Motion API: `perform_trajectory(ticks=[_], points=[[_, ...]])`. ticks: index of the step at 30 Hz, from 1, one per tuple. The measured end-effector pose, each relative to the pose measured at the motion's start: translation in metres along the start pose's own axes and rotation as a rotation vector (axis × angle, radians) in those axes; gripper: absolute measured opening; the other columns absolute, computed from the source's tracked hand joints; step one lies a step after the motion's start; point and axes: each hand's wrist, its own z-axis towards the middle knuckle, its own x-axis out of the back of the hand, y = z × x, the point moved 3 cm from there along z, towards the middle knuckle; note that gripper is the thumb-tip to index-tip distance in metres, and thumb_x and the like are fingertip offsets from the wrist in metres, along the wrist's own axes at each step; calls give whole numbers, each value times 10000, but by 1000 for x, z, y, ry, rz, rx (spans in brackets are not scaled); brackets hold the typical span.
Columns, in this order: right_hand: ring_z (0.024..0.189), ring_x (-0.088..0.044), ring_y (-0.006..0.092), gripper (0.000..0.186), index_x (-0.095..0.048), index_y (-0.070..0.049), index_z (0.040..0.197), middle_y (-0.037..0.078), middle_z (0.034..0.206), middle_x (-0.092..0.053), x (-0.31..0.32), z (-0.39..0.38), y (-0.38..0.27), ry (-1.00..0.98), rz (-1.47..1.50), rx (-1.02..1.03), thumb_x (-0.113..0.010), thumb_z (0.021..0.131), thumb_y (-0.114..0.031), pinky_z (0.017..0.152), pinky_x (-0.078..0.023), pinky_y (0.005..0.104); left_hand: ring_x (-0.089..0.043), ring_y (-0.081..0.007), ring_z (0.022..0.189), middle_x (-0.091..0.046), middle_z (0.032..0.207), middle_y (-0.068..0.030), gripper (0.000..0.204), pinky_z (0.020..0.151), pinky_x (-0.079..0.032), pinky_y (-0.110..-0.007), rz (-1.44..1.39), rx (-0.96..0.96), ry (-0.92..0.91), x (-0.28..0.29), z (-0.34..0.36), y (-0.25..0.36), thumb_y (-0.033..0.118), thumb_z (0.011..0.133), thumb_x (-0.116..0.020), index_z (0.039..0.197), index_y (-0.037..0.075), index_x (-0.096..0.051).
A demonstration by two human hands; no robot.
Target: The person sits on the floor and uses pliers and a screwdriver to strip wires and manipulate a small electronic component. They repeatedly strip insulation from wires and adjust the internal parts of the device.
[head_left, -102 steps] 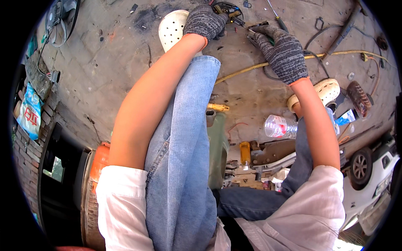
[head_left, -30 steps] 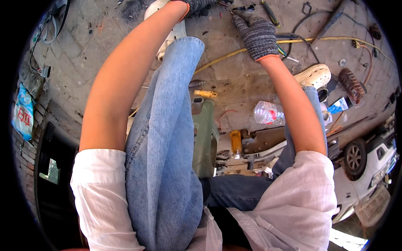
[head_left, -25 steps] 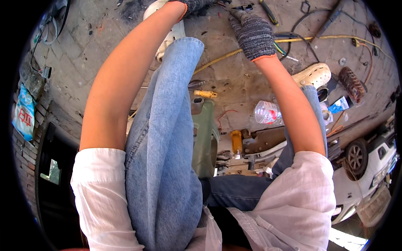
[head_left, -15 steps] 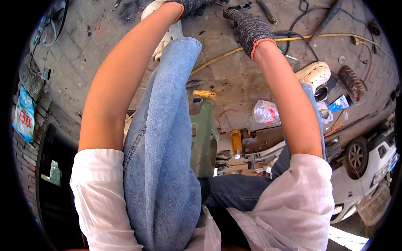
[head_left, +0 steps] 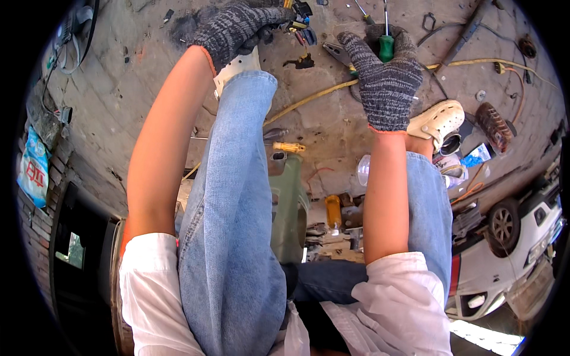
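You look mid-job, w/ the connector (head_left: 301,10) gripped in your L hand (head_left: 240,29) past the yellow cable (head_left: 323,92), R hand (head_left: 389,86) half-spread over that cable at the green driver (head_left: 386,48), hold unclear, and done vs. left can't be told.

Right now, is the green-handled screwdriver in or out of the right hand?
In: the green handle sits among the gloved fingers of the right hand. How firmly it's gripped, I can't tell.
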Motion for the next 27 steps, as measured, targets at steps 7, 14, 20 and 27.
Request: perform_trajectory(ticks=[7, 14, 20, 27], points=[[673, -597, 278, 402, -604, 10, 848, 131, 741, -618, -40, -27, -5, -109, 257, -233, -792, 703, -315, 657, -475, 379, -443, -29, 464, -541, 611, 34, 305, 392, -337, -192, -315, -185, 3, -23, -40, 10, 331, 826, -706, 976, 68, -674], [624, -590, 156, 213, -546, 6, 949, 74, 752, -617, -30, -48, -34, 86, 764, -326, -675, 832, -117, 566, -482, 280, -648, -174, 852, -692, 897, -93, 333, 773, -498, -298, -32, -551, 230, -42, -62, 18, 260, 856, -668, 1099, 35, -639], [527, -494, 95, 151, -567, -32, 966, 48, 743, -557, -21, -43, -43, -42, 1240, -738, -593, 908, -169, 454, -414, 209, -653, -243, 897, -671, 968, -133, 297, 782, -497, -325, 199, -795, 308, -44, -66, 30, 155, 869, -623, 1148, 52, -612], [483, -446, 74, 167, -532, -29, 995, 14, 703, -498, -32, -44, -30, -326, 2025, -1079, -513, 961, -192, 412, -392, 202, -642, -175, 902, -664, 1030, -111, 289, 815, -502, -290, 275, -779, 331, -45, -61, 18, 108, 886, -600, 1162, 22, -583]])
